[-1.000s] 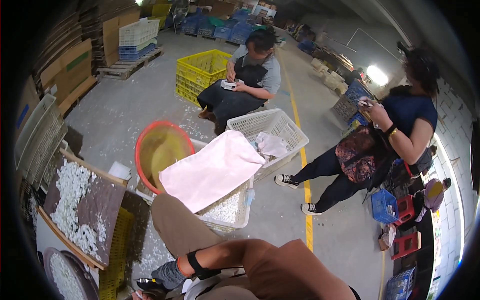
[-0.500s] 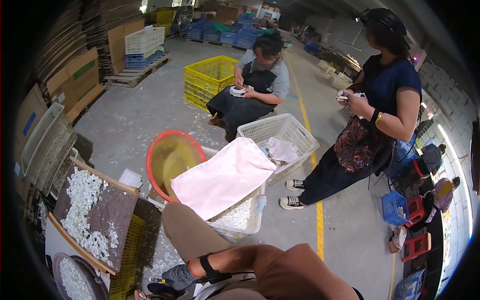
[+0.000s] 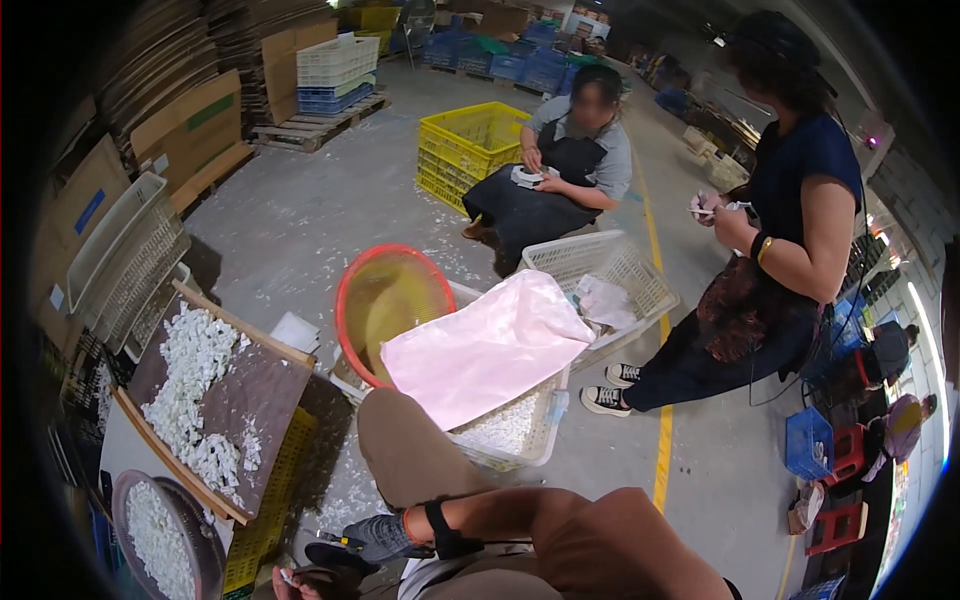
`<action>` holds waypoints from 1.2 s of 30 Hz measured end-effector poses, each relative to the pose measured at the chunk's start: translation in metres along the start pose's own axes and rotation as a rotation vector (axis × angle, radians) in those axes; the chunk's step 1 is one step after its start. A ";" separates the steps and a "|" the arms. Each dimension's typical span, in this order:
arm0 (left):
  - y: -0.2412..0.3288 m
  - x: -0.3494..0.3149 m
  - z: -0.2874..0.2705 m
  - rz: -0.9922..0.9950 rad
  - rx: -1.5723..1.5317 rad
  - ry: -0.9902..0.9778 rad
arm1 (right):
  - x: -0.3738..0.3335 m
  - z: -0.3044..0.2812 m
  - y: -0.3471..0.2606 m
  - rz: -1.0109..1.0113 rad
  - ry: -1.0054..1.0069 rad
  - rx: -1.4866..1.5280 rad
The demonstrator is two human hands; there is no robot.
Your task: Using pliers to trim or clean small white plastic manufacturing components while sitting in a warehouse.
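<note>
Gripping a dark tool point(image 3: 338, 556), my gloved right hand point(image 3: 385, 538) is closed; the tool's long axis seems to run leftward. Just below and left, at the picture's lower edge, lies the small white piece point(image 3: 289, 577), apparently pinched by my nearer left hand point(image 3: 312, 584). The heaped counter point(image 3: 268, 390) stands farther up-left.

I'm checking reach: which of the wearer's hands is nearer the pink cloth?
Right: the gloved right hand is below and left of the pink cloth in view; the left hand is farther off, lower and further left.
</note>
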State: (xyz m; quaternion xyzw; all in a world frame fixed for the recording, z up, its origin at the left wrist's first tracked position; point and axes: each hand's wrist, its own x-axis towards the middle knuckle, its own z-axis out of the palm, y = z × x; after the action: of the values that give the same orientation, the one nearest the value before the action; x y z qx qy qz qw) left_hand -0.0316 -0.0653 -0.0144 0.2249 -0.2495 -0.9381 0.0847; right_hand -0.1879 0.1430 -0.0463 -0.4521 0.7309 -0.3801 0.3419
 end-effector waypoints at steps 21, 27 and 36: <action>0.053 0.014 0.004 0.408 0.029 0.435 | -0.009 -0.042 -0.018 0.389 -0.268 1.129; 0.084 0.026 -0.014 0.474 0.002 0.489 | -0.007 -0.031 -0.005 0.379 -0.282 1.235; 0.108 0.052 -0.021 0.527 0.101 0.303 | -0.014 -0.048 -0.004 -0.285 0.022 0.007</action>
State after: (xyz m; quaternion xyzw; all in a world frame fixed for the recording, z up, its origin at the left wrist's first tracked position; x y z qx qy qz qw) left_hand -0.0629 -0.1813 0.0044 0.2937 -0.3302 -0.8260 0.3499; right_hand -0.2221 0.1665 -0.0182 -0.5460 0.6616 -0.4322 0.2780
